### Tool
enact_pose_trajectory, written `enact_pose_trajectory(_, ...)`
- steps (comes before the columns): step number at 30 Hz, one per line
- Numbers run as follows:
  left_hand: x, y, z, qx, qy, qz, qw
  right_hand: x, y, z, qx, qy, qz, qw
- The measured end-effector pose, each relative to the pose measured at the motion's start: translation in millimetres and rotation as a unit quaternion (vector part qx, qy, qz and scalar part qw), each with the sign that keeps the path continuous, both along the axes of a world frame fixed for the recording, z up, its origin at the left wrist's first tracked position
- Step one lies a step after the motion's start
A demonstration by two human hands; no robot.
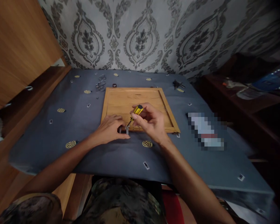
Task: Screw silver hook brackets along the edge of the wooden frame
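My right hand (151,121) is closed around the yellow-and-black handle of a screwdriver (138,109). The screwdriver slants down to the left, its tip at a small metal fitting (127,129). That fitting sits at the near edge of a framed wooden panel (128,102) lying on the table. My left hand (110,127) curls over the same edge, with thumb and fingers around the fitting. My fingers partly hide the fitting, so its exact kind does not show.
Several small metal pieces (100,84) lie beyond the panel's left corner, beside a small dark object (114,85). A black tool (178,84) rests at the back right. A blurred-out flat object (205,130) lies to the right. A patterned curtain (140,37) hangs behind the cloth-covered table (42,137).
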State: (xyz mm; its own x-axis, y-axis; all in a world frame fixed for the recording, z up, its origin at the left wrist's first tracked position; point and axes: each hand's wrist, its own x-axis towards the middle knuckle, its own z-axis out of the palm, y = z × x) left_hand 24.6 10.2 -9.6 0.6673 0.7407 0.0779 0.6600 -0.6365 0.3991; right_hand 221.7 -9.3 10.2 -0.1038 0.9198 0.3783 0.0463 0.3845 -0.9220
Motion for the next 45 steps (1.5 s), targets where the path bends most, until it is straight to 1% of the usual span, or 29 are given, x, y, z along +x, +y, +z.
enact_pose_trajectory(4, -0.3, 0.2, 0.6, 0.002, 0.003, -0.004, 1.000, 3.3, -0.2, 4.6, 0.008, -0.024, 0.006, 1.000)
enact_pose_trajectory(8, 0.2, -0.8, 1.7, 0.004, 0.007, 0.002, 1.000, 1.5, 1.8, 1.4, 0.024, -0.023, -0.006, 0.999)
enact_pose_trajectory(14, 0.9, -1.4, 2.6, 0.001, 0.008, 0.002, 1.000, -4.2, -0.1, -5.1, 0.051, -0.019, -0.046, 0.997)
enact_pose_trajectory(16, 0.8, -1.0, 2.6, 0.001, 0.012, 0.003, 1.000, -5.0, -2.2, -3.9, 0.067, -0.013, -0.067, 0.995)
enact_pose_trajectory(19, 0.4, -0.2, 2.4, 0.001, 0.013, -0.001, 1.000, -4.5, -4.2, -0.3, 0.093, 0.022, -0.112, 0.989)
enact_pose_trajectory(21, 0.2, 0.1, 2.0, 0.003, 0.010, -0.002, 1.000, -3.6, -4.0, 1.2, 0.098, 0.033, -0.123, 0.987)
enact_pose_trajectory(28, 0.8, -0.1, 1.9, 0.009, 0.016, 0.000, 1.000, -3.6, -2.2, -0.1, 0.076, -0.005, -0.074, 0.994)
enact_pose_trajectory(34, 0.6, -0.6, 1.5, 0.007, 0.014, 0.000, 1.000, -3.4, -3.1, -0.1, 0.052, -0.028, -0.071, 0.996)
enact_pose_trajectory(40, 0.2, -0.4, 0.6, 0.011, 0.018, -0.003, 1.000, -4.4, -3.2, -0.6, 0.050, -0.044, -0.071, 0.995)
enact_pose_trajectory(45, 0.8, -0.7, 2.6, 0.009, 0.023, -0.002, 1.000, -1.3, -1.6, 1.2, 0.036, -0.043, -0.044, 0.997)
